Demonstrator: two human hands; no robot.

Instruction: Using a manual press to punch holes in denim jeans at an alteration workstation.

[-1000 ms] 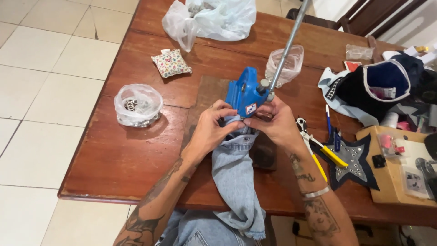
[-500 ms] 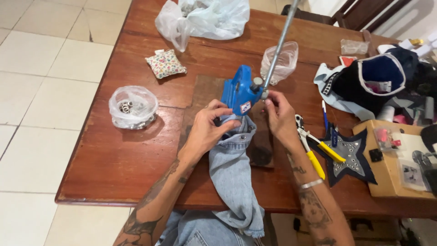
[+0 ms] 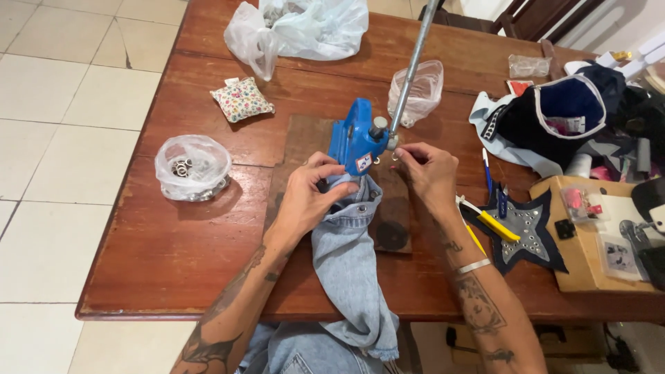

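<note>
Wooden table (image 3: 208, 263) over pale floor tiles, you're seated at its 6 o'clock edge.

Left to right:
- Clear bag of metal rings (image 3: 192, 168) at 9 o'clock, well apart from the work. Floral pincushion (image 3: 242, 99) at 10–11 o'clock; white plastic bag (image 3: 298, 28) at 12 o'clock.
- Your left hand (image 3: 309, 201) is closed on the light denim piece (image 3: 350, 270), pinning its top edge on the dark wooden board (image 3: 395, 208) just under the blue hand press (image 3: 357, 142). Denim runs from the press down to 6 o'clock and off the table edge.
- Your right hand (image 3: 429, 173) is pinched on a small metal ring at the press head, fingertips touching it. Long metal lever (image 3: 412, 69) stands up, tilted toward 1 o'clock, untouched.
- At 3 o'clock: yellow-handled pliers (image 3: 488, 221) beside a dark star patch (image 3: 530, 232) already studded with eyelets; wooden box (image 3: 596, 235) further right.

Progress, my read: a few eyelets already sit along the denim's top edge, so some are set. The one in hand is being loaded, not pressed — lever not pulled. How many remain, can't tell.
</note>
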